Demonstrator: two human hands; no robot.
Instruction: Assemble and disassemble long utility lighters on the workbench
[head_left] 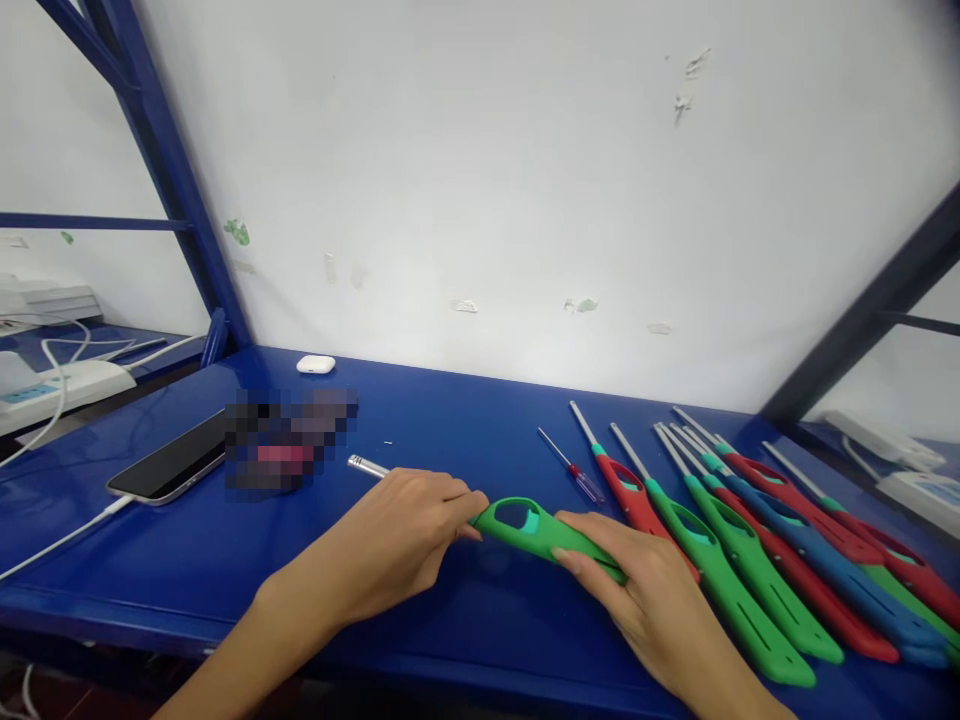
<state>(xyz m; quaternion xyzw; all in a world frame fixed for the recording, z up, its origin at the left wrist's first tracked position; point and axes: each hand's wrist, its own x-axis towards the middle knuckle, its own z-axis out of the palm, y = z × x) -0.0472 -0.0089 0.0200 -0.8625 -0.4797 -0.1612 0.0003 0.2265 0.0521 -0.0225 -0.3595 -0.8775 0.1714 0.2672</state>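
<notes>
A green long-necked gas lighter (517, 528) lies across both my hands, just above the blue desk. My left hand (420, 515) is closed around its metal neck, close to where the neck meets the green body; the silver tip pokes out to the left. Around the rear of the handle, my right hand (637, 585) is wrapped with thumb and fingers. The teal trigger shows inside the lighter's oval opening. Right of my hands lie several more lighters, among them a red one (630, 490), a green one (750, 600) and a blue one (832, 570).
A small screwdriver (585, 483) with a purple-red handle lies behind my right hand. To the left are a phone (176, 462) on a white cable and a blurred-out object (289, 445). A white earphone case (316, 365) sits near the wall; blue frame posts (180, 180) rise at the sides.
</notes>
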